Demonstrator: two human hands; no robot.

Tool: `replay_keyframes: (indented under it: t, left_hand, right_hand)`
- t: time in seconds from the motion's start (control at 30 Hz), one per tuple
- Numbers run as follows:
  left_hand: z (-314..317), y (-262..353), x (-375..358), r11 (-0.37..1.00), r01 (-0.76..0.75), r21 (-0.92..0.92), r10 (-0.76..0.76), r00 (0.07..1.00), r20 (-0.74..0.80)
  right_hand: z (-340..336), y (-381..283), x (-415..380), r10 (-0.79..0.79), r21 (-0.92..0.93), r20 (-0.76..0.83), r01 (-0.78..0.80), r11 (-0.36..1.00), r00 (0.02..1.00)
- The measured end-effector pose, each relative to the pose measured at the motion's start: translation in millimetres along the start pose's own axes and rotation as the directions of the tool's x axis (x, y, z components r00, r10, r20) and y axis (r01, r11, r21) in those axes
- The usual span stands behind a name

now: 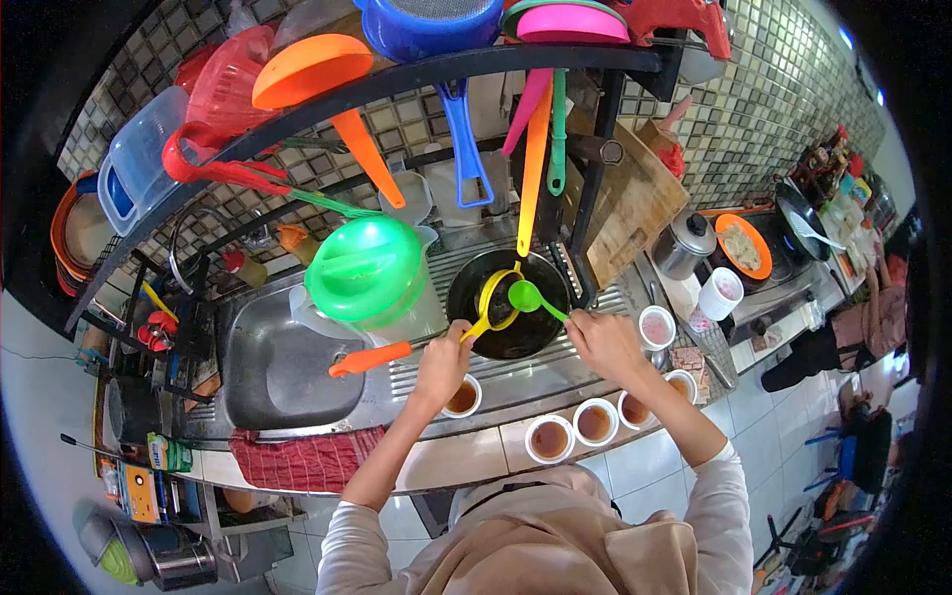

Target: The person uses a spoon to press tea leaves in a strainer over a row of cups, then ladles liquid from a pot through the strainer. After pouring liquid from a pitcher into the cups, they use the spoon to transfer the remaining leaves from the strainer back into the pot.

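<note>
My left hand (442, 369) is closed round the handle of a small yellow strainer (483, 319), whose round rim sits over a dark pan (531, 344). In my right hand (605, 345) is a green ladle (527, 296), its bowl overlapping the strainer in this view. The pan stands on the ribbed drainboard, and an orange handle (370, 359) points left from its side. Just below my left hand stands a white cup (462, 397) of brown liquid. More such cups (550, 438) line the counter edge beneath my right forearm.
A green-lidded pitcher (367, 268) stands left of the pan, beside the steel sink (288, 367). Ladles and strainers hang from a black rack (436, 67) overhead. To the right are a metal pot (684, 245), an orange plate (744, 248) and a stove. Another person (863, 327) stands far right.
</note>
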State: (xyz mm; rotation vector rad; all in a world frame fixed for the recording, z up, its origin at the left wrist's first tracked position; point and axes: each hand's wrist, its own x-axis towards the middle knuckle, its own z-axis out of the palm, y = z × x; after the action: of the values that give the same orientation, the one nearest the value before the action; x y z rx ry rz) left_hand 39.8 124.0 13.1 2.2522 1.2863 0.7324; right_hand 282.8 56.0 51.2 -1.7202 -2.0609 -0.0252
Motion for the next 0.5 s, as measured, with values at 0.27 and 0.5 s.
replay_keyframes:
  t: [0.27,0.5]
  left_hand:
    - [2,-6,-1,0.993,0.017,0.113,-0.021,0.999,0.031]
    - [3,-2,6,0.992,-0.008,0.129,0.001,0.999,0.048]
  right_hand:
    - [15,-10,5,-0.099,-0.042,-0.062,0.097,0.994,0.993]
    - [27,-9,3,-0.121,-0.014,0.104,0.123,0.992,0.987]
